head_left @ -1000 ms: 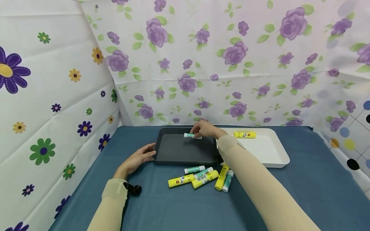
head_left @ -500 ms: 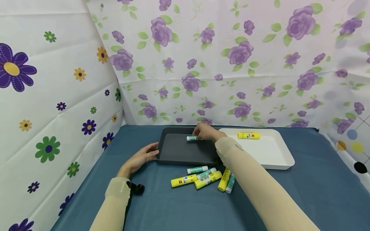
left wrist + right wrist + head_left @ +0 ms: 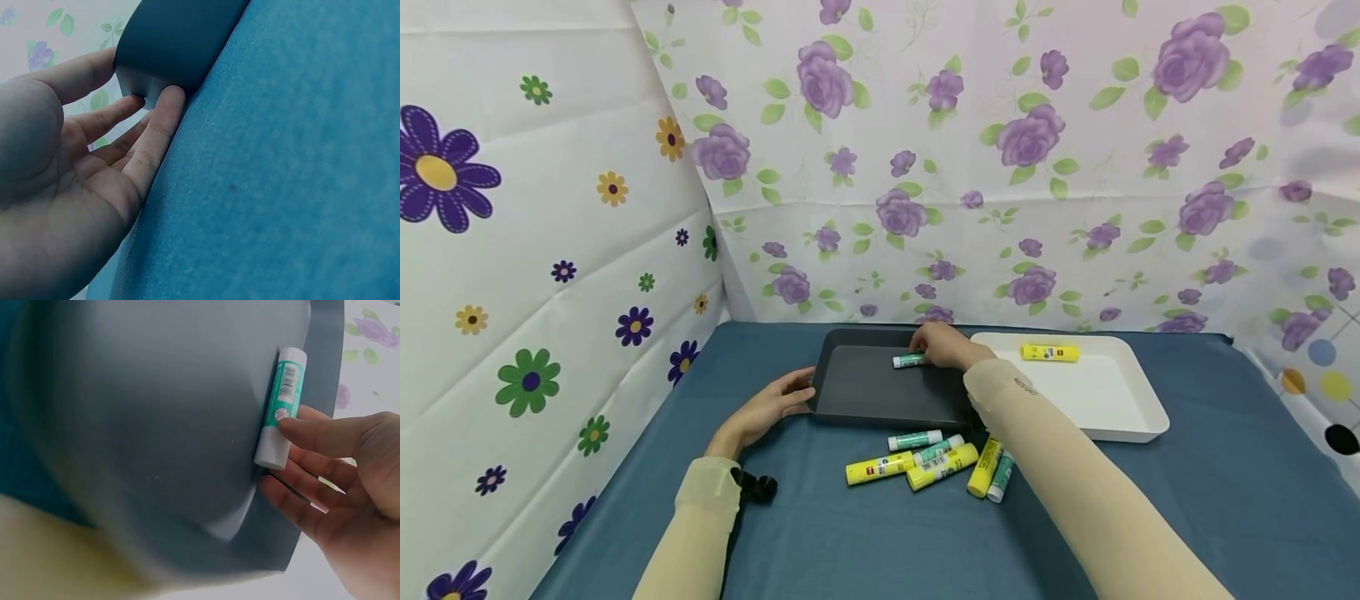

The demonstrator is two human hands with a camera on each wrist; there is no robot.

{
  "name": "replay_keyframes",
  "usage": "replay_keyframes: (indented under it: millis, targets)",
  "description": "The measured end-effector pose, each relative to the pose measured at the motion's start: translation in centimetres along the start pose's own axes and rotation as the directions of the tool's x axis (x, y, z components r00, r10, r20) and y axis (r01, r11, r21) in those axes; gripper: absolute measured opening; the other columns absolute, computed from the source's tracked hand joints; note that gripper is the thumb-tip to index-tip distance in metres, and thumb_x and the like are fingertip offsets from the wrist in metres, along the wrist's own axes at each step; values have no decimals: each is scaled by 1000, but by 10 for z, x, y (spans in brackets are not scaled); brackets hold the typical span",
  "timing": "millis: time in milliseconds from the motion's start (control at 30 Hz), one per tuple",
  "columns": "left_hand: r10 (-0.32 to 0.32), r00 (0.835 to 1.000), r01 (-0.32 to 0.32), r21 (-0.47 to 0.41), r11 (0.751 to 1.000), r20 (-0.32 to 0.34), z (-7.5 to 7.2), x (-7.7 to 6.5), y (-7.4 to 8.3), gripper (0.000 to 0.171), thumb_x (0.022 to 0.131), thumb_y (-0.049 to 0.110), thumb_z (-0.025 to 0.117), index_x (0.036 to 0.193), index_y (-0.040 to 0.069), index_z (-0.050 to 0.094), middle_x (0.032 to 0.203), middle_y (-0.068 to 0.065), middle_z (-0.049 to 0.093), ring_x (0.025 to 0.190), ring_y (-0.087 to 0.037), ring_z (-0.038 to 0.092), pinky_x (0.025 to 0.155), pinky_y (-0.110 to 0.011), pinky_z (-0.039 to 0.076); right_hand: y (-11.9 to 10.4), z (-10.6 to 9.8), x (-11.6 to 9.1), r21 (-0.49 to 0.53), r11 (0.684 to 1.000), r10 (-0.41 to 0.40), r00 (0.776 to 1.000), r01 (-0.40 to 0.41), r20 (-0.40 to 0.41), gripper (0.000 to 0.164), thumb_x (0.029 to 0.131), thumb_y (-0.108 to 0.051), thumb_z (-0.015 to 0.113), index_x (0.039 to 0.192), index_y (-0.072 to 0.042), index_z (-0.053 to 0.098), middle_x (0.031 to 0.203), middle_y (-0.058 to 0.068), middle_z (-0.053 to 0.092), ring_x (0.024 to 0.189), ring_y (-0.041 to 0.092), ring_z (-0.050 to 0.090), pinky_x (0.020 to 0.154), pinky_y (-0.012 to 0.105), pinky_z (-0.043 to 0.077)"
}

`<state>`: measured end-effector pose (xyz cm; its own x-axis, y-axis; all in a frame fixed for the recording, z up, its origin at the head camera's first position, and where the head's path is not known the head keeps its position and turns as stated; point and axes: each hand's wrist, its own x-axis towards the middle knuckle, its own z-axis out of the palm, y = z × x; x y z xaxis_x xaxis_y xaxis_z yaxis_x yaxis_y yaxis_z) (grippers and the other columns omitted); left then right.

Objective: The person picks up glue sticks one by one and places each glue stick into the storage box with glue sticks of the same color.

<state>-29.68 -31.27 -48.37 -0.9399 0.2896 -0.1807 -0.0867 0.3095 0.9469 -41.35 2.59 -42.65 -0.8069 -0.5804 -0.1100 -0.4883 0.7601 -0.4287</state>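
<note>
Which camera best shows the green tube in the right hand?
The right wrist view: the green tube is large and nearly whole there, barcode included, with the right hand holding it. The head view shows it small, partly hidden by the hand; the left wrist view doesn't show it.

We are seeing a barcode [image 3: 287,384] on the green glue stick [image 3: 280,409] at two o'clock, right wrist view; we are finding the lettering [image 3: 1026,386] on the sleeve [image 3: 1051,425] illegible.

Green glue stick [image 3: 285,394] lower (slightly)
</note>
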Motion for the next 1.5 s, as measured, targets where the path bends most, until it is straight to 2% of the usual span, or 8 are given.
replay_keyframes:
  millis: [333, 667, 1033, 1300, 1500]
  targets:
    - [3, 1000, -3, -5, 1000, 11, 1, 1, 2, 65, 111, 27, 54, 166, 9, 25, 161, -23, 34, 145, -41, 39, 117, -55, 40, 7, -9, -6, 52, 999, 10, 1000, -9, -27, 30, 95, 9, 66, 121, 0, 76, 115, 17, 70, 106, 29, 64, 94, 44, 57]
    - [-1, 1000, 1, -3, 1000, 11, 1, 0, 0, 65, 111, 28, 54, 166, 9, 24, 163, -23, 32, 146, -41, 38, 117, -55, 40, 13, -8, -9, 69, 997, -16, 1000, 16, -9, 30, 92, 7, 72, 120, 0, 77, 108, 15, 71, 96, 27, 63, 90, 44, 57]
    - [0, 1000, 0, -2, 1000, 10, 1, 0, 3, 66, 111, 28, 54, 166, 9, 25, 162, -23, 33, 146, -41, 39, 118, -55, 40, 16, -4, -14, 64, 998, -4, 1000, 4, 0, 32, 92, 7, 73, 121, -3, 76, 108, 12, 68, 98, 25, 60, 91, 43, 55]
    - [5, 1000, -5, -2, 1000, 10, 3, 2, 3, 66, 111, 28, 55, 166, 9, 25, 162, -23, 33, 146, -41, 38, 118, -55, 40, 12, -8, -18, 79, 997, 7, 1000, -8, 11, 31, 93, 7, 70, 121, -2, 76, 108, 12, 68, 96, 25, 59, 90, 40, 55]
    - [4, 1000, -4, 0, 1000, 10, 1, 2, 2, 65, 111, 27, 54, 166, 9, 25, 162, -23, 32, 146, -41, 38, 118, -56, 40, 12, -14, -18, 85, 996, -15, 1000, 15, 6, 31, 92, 6, 71, 122, -1, 76, 109, 14, 70, 98, 27, 61, 89, 42, 56]
